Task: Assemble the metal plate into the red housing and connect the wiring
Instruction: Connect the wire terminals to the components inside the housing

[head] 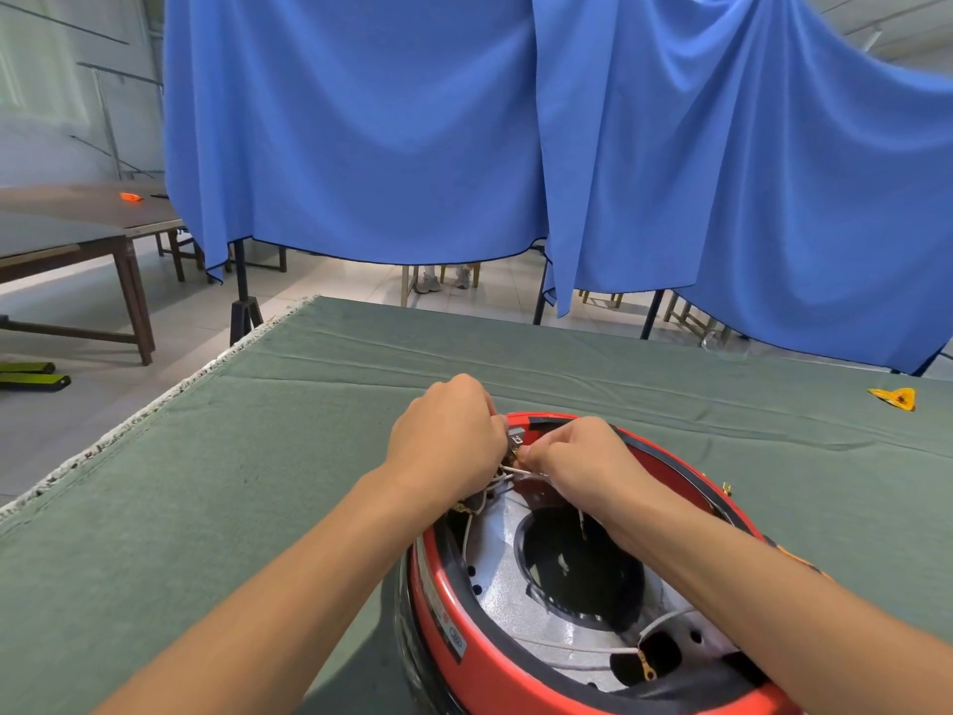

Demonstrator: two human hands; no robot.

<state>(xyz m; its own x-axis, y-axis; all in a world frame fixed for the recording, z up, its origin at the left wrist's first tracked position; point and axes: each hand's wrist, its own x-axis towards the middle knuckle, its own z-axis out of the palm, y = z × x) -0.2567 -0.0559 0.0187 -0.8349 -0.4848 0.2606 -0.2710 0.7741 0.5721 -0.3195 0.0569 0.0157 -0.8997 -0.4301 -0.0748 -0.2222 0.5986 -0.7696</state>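
Metal plate (495, 565) already seated in red housing (438, 601) on green cloth (206, 482). Left hand (448, 430) curled around grey connector (515, 437) at far rim; right hand (572, 459) pinches white wire (515, 471). Push terminal straight, steady the connector. Room tight at rim; cloth open on both sides

Blue curtain (515, 121), yellow triangle (894, 398) on green cloth (206, 482)

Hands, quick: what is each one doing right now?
Left hand: fingers curled, gripping the small grey connector.
Right hand: pinching a white wire at the connector.
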